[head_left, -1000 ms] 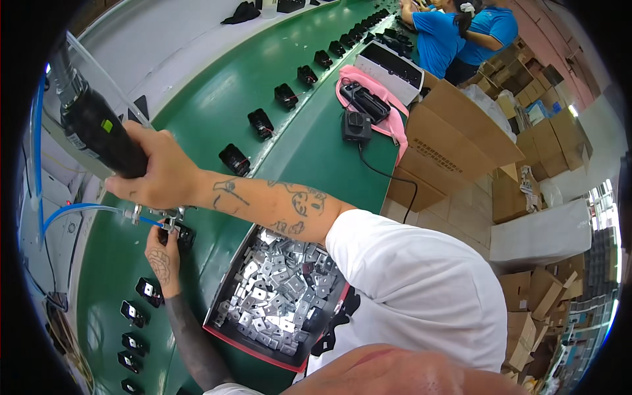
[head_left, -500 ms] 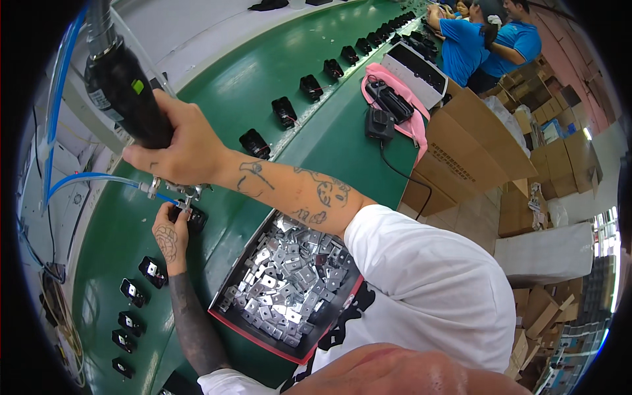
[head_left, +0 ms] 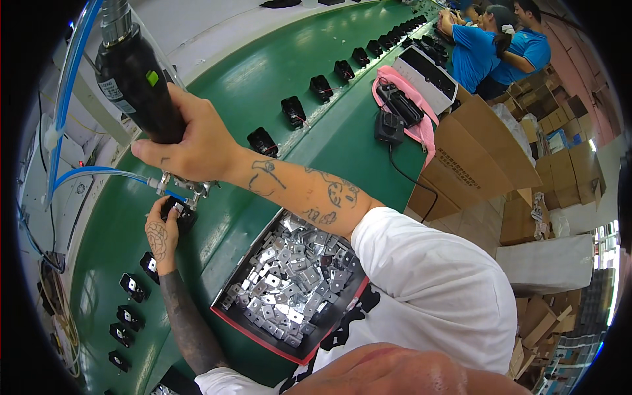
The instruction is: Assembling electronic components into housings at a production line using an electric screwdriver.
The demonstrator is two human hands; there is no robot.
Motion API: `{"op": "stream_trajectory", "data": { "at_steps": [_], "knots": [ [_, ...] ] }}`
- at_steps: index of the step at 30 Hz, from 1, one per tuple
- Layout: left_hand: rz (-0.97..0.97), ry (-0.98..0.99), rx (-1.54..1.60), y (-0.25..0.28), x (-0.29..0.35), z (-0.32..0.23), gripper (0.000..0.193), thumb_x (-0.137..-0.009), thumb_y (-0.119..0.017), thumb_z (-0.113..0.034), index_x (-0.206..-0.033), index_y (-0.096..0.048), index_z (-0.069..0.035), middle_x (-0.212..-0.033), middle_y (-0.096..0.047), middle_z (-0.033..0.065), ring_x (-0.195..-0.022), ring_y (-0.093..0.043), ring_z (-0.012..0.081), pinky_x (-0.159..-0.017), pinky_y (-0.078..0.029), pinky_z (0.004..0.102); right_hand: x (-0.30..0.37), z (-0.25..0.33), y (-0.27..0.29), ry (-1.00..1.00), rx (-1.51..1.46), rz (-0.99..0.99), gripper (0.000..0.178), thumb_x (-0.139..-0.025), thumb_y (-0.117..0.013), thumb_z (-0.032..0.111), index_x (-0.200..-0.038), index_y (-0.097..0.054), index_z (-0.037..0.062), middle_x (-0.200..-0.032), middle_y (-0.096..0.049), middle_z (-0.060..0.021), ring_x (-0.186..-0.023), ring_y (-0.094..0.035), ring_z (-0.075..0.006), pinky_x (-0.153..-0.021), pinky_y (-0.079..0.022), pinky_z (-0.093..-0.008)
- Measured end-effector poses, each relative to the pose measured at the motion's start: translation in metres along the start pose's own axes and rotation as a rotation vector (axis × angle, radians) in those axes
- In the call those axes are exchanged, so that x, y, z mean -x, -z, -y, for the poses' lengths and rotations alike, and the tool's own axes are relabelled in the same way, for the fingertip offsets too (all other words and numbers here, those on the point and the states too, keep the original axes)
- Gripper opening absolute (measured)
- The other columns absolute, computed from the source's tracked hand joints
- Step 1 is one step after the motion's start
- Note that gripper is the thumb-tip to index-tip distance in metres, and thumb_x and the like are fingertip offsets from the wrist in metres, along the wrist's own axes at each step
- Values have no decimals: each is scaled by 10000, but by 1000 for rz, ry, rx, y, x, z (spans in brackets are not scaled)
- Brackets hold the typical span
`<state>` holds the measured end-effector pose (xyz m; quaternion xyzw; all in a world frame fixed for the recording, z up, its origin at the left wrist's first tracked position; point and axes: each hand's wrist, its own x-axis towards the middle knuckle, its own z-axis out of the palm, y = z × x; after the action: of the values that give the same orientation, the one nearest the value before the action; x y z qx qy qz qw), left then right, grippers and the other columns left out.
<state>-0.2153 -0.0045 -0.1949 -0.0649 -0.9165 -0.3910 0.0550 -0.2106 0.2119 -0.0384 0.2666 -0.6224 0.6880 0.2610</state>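
Note:
My right hand is wrapped round the black body of a power screwdriver that hangs upright over the bench. Its metal nose, fitted with a blue hose, ends just by a small black plastic housing. Whether the tip touches the housing, I cannot tell. With its fingers closed on the housing's left side, my left hand holds it against the green bench. Close to my left wrist stand several similar black housings, with bright metal pieces showing in them.
A red-edged box full of small metal plates lies before my body. More black housings line the green bench. A pink strap, a black charger and a large carton are right. Co-workers stand farther off.
The whole view has shifted slightly. My left hand and the housing have moved a little left relative to the screwdriver's nose. My right hand keeps its grip on the screwdriver.

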Motion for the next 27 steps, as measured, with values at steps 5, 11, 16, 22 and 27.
{"op": "stream_trajectory", "data": {
  "at_steps": [5, 11, 16, 22, 27],
  "knots": [
    [-51, -36, -70, -10, 1, 8, 321, -854, -596, -62, -1167, -646, -11, -1099, -689, 137, -968, -649, 289, -893, -499, 344, 0, -2, -1, 7, 33, 8, 308, -731, -761, 89, -990, -593, 80, -742, -580, 20, -619, -470, -110, -600, -397, -234],
    [-80, -215, -219, -15, 1, 15, 327, -877, -567, -60, -1194, -613, 6, -1115, -663, 159, -990, -638, 318, -902, -496, 370, 1, -1, 0, -31, -15, 40, 312, -733, -761, 87, -995, -592, 82, -758, -582, 19, -626, -472, -107, -607, -401, -232],
    [-109, -285, -250, -17, 7, -1, 351, -885, -547, -49, -1230, -575, 8, -1132, -639, 178, -1000, -625, 343, -900, -495, 389, -3, 0, -3, 1, 20, 22, 335, -738, -786, 126, -999, -582, 78, -755, -588, 9, -609, -484, -112, -594, -409, -236],
    [-102, -327, -191, -19, 8, 3, 361, -885, -525, -28, -1243, -555, 12, -1147, -626, 191, -994, -619, 348, -882, -494, 392, -21, 31, -8, -7, -147, 22, 387, -770, -801, 195, -1048, -575, 47, -778, -627, -36, -619, -555, -137, -588, -445, -244],
    [-104, -277, -204, -23, 8, 9, 365, -881, -511, -21, -1242, -556, 13, -1149, -626, 195, -1000, -615, 336, -875, -490, 392, -23, 64, 23, 0, -565, -76, 310, -999, -558, 136, -1264, -534, -24, -1059, -663, -128, -904, -639, -181, -808, -532, -298]
  ]
}}
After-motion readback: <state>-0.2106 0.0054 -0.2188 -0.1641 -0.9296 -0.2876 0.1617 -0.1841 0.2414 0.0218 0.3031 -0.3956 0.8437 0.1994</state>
